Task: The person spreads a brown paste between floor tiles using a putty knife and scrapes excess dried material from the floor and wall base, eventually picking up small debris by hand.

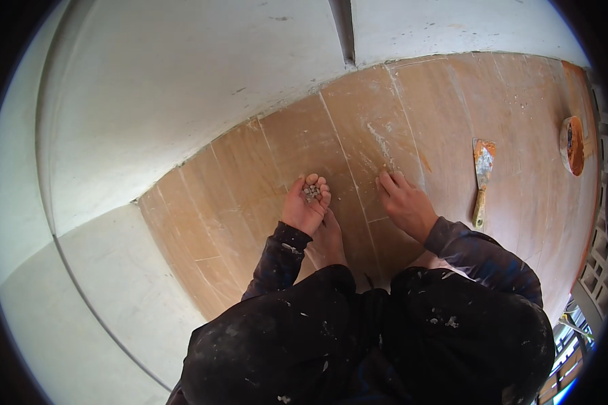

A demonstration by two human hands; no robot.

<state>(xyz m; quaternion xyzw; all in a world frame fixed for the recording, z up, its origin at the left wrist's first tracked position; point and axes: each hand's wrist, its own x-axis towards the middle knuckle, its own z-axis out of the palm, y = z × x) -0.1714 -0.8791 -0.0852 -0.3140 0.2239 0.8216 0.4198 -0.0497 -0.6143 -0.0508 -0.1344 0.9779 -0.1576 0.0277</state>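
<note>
My left hand is turned palm up with its fingers curled into a cup, cradling a small heap of grey rubble bits. It hangs just above my bare foot. To the right, my right hand reaches palm down to the brown wood-look tiled floor, its fingertips drawn together against the surface. Whatever those fingers may pinch is hidden or too small to name. White dusty smears lie on the tiles just beyond it.
A scraper with a stained blade and yellowish handle lies right of my right hand. Farther right stands a round tub with orange-brown residue. A white wall borders the floor ahead and left; a grey openwork panel edges the right.
</note>
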